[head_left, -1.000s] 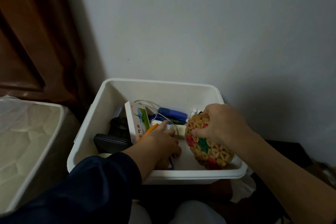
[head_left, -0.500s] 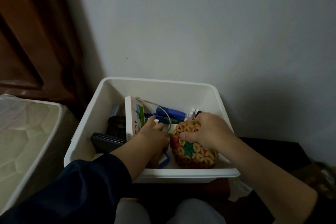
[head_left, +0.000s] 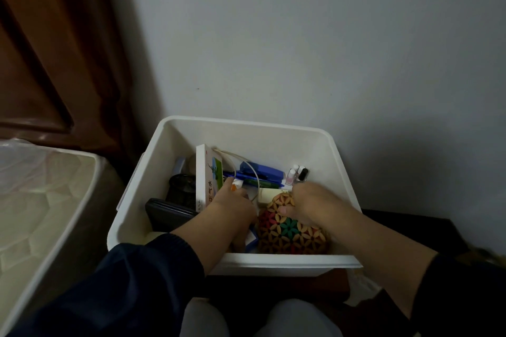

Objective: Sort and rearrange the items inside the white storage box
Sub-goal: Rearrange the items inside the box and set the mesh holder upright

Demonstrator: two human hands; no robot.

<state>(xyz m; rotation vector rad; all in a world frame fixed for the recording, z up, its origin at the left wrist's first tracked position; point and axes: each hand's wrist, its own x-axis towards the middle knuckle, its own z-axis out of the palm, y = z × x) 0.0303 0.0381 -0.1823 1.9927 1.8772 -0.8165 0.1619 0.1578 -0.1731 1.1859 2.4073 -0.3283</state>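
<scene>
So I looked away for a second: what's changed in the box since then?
The right hand has brought the beaded pouch down from the right rim to the near right of the box, still gripping it. The left hand pushed further in beside the carton. The carton, blue case and small bottles stayed put.

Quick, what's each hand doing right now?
Left hand: reaching among the box's items; grip cannot be told.
Right hand: gripping the round woven pouch with coloured flower pattern.

One white storage box (head_left: 273, 261), two hands, three small bottles (head_left: 297, 175), one beaded pouch (head_left: 290, 232).
</scene>
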